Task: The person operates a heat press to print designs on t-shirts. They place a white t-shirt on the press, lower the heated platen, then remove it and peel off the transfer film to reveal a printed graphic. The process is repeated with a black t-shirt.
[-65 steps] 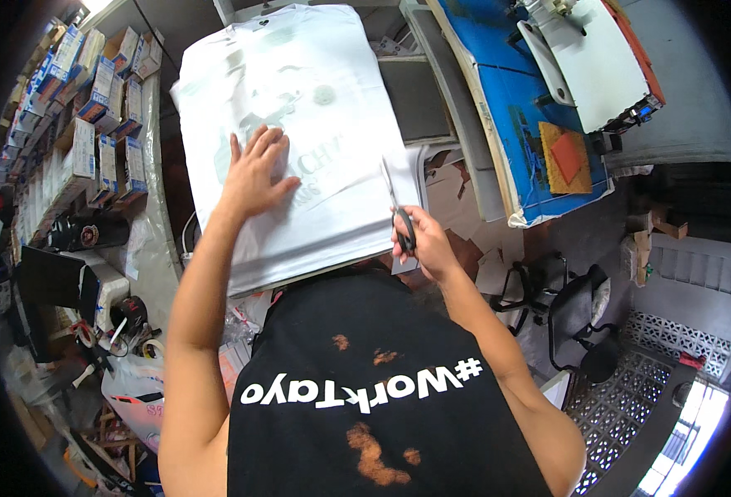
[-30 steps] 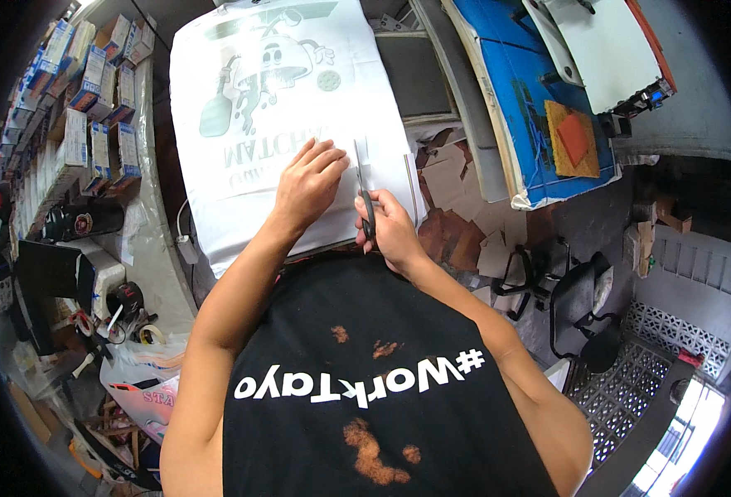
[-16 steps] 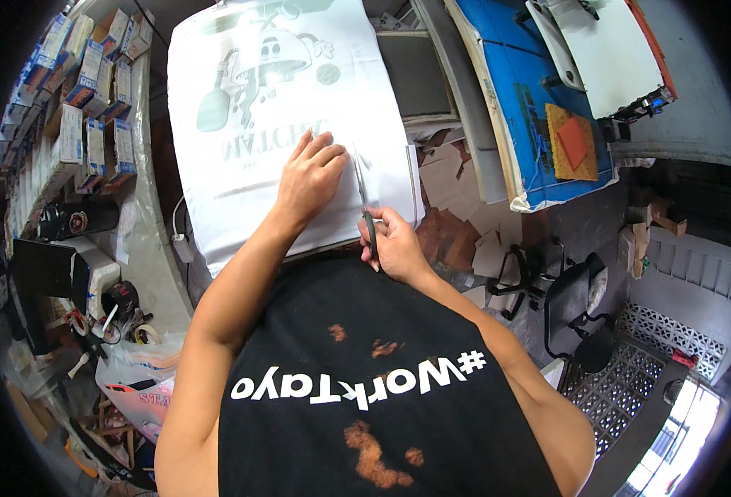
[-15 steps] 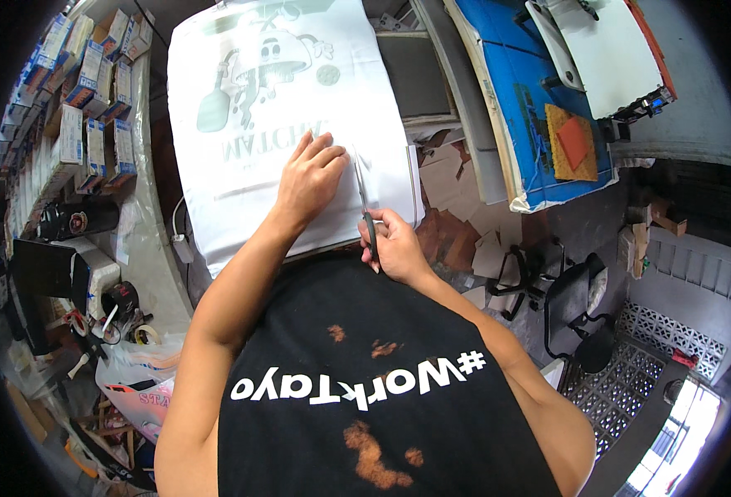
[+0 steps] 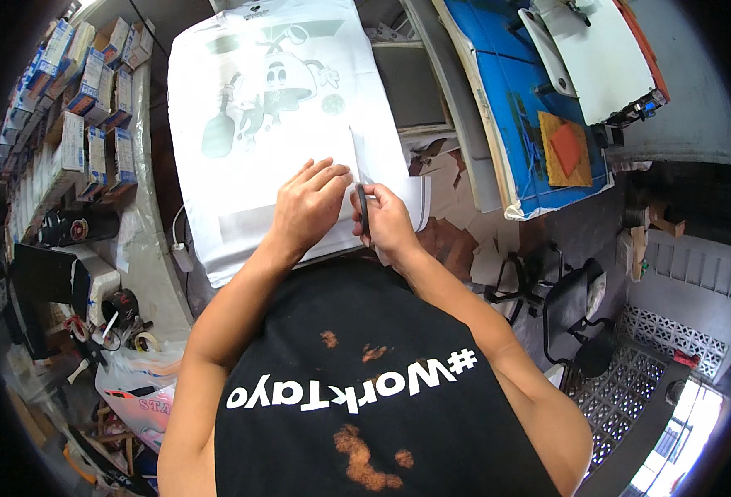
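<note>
The right hand [image 5: 388,222] has its fingers closed around dark scissors [image 5: 363,209], blades pointing away over the near edge of a large white printed sheet [image 5: 278,124]. Just beside it, the left hand [image 5: 309,205] lies flat with fingers spread, pressing the sheet onto the worktop [image 5: 160,273]. Farther off, small boxes [image 5: 75,108] line the left side, and a blue board [image 5: 519,99] lies to the right.

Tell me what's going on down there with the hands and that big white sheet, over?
Left hand flat on the white printed sheet. Right hand gripping scissors, blades at the sheet's right side. Nothing in the way.
</note>
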